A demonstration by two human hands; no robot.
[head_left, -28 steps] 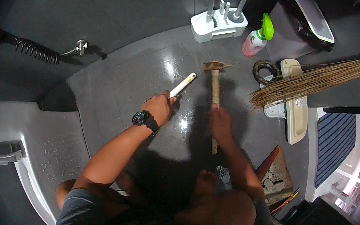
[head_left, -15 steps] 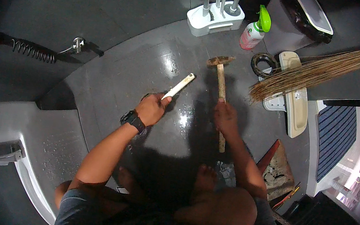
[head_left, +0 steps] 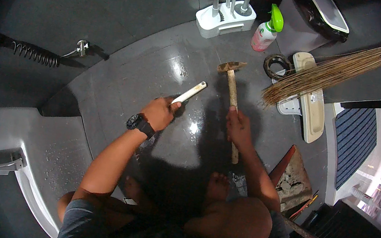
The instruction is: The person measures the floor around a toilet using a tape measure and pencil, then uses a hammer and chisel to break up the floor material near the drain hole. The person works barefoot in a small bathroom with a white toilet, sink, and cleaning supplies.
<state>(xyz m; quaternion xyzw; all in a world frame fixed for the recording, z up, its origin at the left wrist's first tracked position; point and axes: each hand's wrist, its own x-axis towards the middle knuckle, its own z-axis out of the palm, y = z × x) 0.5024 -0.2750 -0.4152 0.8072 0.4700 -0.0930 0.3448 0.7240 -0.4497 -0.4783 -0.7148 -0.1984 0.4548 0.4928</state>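
My left hand (head_left: 158, 112), with a dark watch on its wrist, is closed around a white, stick-like handle (head_left: 191, 92). The handle slants up and to the right, and its tip is rounded. Whatever lies at its other end is hidden by my hand. To the right, my right hand (head_left: 240, 128) grips a hammer (head_left: 232, 87) around the middle of its wooden shaft. The rusty head points away from me, and the shaft's butt sticks out below my fist. A gap of bare floor separates the two tools.
Wet grey tiles (head_left: 127, 81) lie under my hands. At the back stand a white toilet-brush holder (head_left: 225, 25), a spray bottle (head_left: 264, 34) and a bin (head_left: 301, 25). A stick broom (head_left: 335, 73) rests over cream plastic pieces (head_left: 314, 114), beside a tape roll (head_left: 275, 66). A dirty slab (head_left: 295, 177) lies near my right arm.
The white handle has tipped slightly lower and more toward the right as my left wrist turned. The hammer has barely shifted. Both hands keep their hold.
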